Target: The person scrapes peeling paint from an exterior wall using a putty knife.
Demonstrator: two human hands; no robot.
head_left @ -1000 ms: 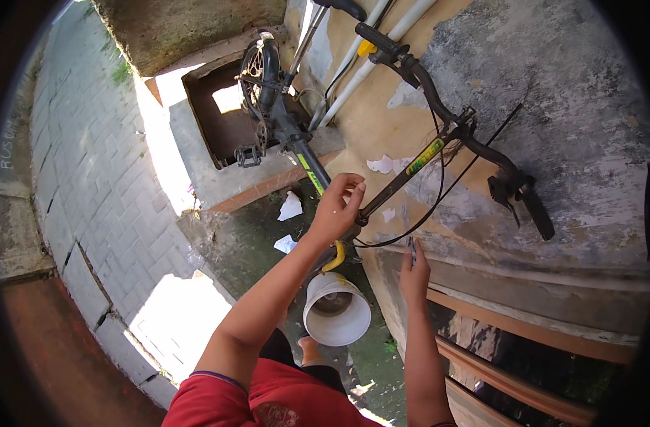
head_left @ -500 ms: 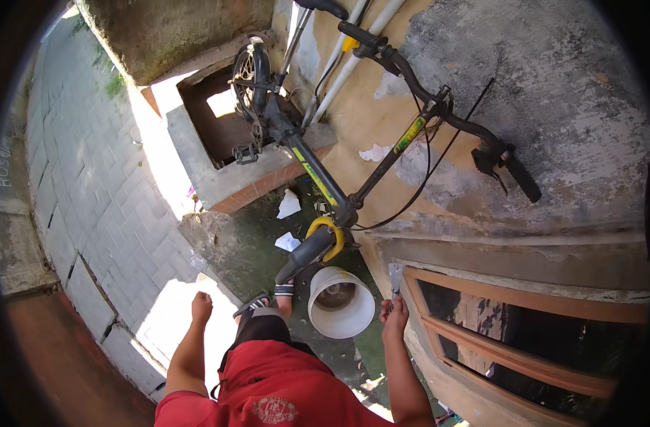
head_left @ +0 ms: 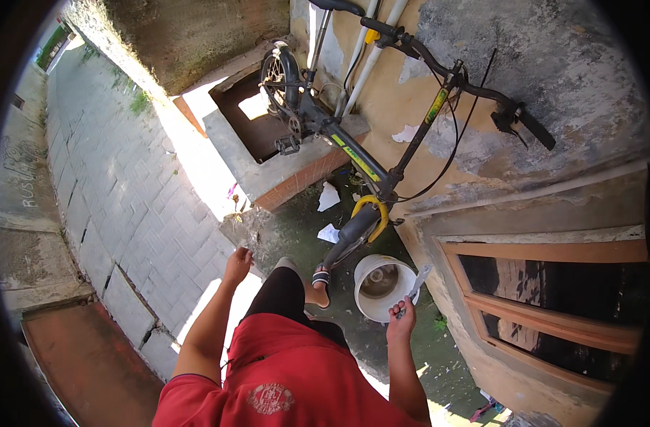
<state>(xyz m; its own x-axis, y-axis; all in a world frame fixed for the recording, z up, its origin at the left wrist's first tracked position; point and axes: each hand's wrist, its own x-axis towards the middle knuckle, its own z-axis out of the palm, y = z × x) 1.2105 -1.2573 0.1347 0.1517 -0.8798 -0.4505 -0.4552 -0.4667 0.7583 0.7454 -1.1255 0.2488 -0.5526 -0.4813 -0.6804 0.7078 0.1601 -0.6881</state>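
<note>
My right hand (head_left: 402,320) grips the handle of a putty knife (head_left: 421,278), its flat metal blade pointing up and away from me. The blade overlaps the right rim of a white bucket (head_left: 369,304) on the ground; whether they touch I cannot tell. Some greyish stuff lies at the bucket's bottom. My left hand (head_left: 238,266) hangs over the sunlit paving, its fingers curled in with nothing visible in them. Just beyond the bucket a dark folding bicycle (head_left: 357,160) leans by the wall, its front wheel near my sandalled foot (head_left: 320,285).
A raised brick-edged concrete box (head_left: 282,188) with a square opening stands under the bicycle's rear wheel. White broken pieces (head_left: 329,233) lie on the dark ground. An orange-framed window (head_left: 552,299) and a peeling wall (head_left: 538,64) are at the right. Block paving (head_left: 125,185) runs along the left.
The view has shifted, so the bicycle and bucket sit further right. My left hand has come up and forward. The putty knife now overlaps the bucket's rim; one foot has stepped forward.
</note>
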